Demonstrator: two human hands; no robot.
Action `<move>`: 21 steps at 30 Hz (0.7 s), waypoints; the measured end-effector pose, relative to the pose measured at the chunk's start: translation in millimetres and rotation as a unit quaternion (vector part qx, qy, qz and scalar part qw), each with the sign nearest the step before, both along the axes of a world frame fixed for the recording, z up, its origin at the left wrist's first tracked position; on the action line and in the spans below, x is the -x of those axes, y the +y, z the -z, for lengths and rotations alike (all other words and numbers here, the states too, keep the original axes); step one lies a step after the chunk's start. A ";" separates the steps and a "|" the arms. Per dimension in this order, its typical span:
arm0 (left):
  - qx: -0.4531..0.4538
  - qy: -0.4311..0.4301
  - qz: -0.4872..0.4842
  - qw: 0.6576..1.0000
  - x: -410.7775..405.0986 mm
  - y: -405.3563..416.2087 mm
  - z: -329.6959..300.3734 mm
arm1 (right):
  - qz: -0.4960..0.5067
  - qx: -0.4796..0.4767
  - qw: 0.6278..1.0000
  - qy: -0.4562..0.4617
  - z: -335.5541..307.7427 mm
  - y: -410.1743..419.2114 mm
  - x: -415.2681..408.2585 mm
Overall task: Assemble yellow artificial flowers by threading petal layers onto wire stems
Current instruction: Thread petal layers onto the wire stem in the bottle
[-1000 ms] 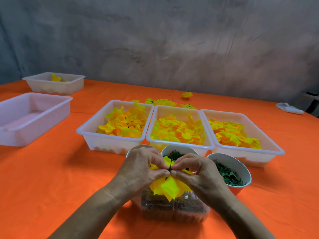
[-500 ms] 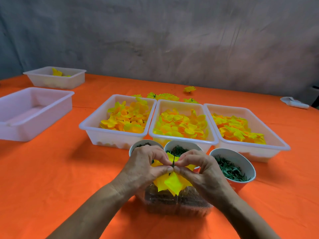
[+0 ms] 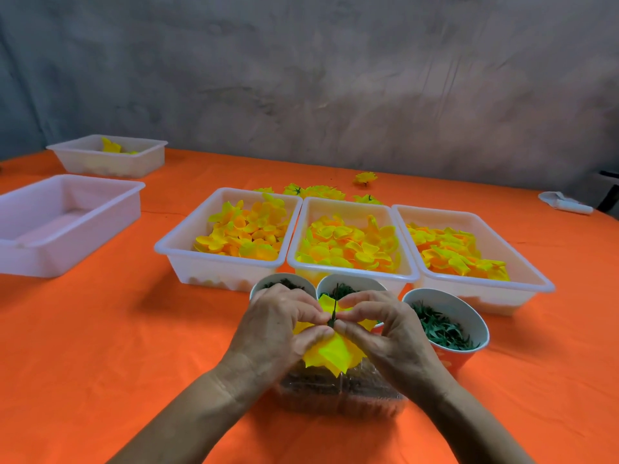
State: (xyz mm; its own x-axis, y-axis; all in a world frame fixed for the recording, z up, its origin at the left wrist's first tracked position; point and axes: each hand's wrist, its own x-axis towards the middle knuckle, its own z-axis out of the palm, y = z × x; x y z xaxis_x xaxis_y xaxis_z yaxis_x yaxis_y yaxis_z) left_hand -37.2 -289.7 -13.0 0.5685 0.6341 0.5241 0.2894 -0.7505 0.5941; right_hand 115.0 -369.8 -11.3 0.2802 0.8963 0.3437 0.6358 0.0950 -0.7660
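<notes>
On the far left of the orange desk (image 3: 83, 329) sits a large white tub (image 3: 63, 222) with nothing visible inside, and behind it a smaller white tub (image 3: 110, 157) holding a few yellow pieces. Toward the middle, three white trays stand side by side, touching: the left tray (image 3: 227, 242), the middle tray (image 3: 351, 244) and the right tray (image 3: 469, 252), each heaped with yellow and orange petals. Behind them a few finished yellow flowers (image 3: 315, 191) lie on the cloth. In front of the trays are three cups of green pieces; the left cup (image 3: 283, 284) and the middle cup (image 3: 348, 286) are partly hidden by the hands, while the right cup (image 3: 445, 324) stands clear.

The left hand (image 3: 278, 329) and the right hand (image 3: 388, 329) meet just above a clear plastic box (image 3: 341, 393) near the desk's front edge. Both sets of fingers are curled narrow, pinching a yellow petal layer (image 3: 330, 354) around a thin dark green stem (image 3: 334, 304) that rises between the fingertips. The petal layer covers much of the box behind it. At the far right edge lies a small white object (image 3: 564, 203), too small to identify.
</notes>
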 end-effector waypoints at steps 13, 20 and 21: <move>0.143 -0.055 0.041 0.987 5.4 5.3 -15.4 | 0.063 -0.043 0.997 0.006 -3.6 1.4 15.7; 0.162 -0.101 0.019 0.981 -8.5 0.8 -18.6 | 0.056 -0.052 0.996 0.051 0.7 4.1 16.0; 0.164 -0.101 0.019 0.981 -9.7 1.8 -18.3 | 0.053 -0.051 0.996 0.053 1.4 4.7 15.1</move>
State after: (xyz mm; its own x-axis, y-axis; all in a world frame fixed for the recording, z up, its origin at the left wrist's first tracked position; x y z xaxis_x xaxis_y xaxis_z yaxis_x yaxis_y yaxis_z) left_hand -27.5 -287.9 5.3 0.5012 0.7677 0.3993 0.1156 -0.5168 0.8483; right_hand 99.9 -365.1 -12.7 0.4111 0.8219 0.3943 0.5623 0.1118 -0.8193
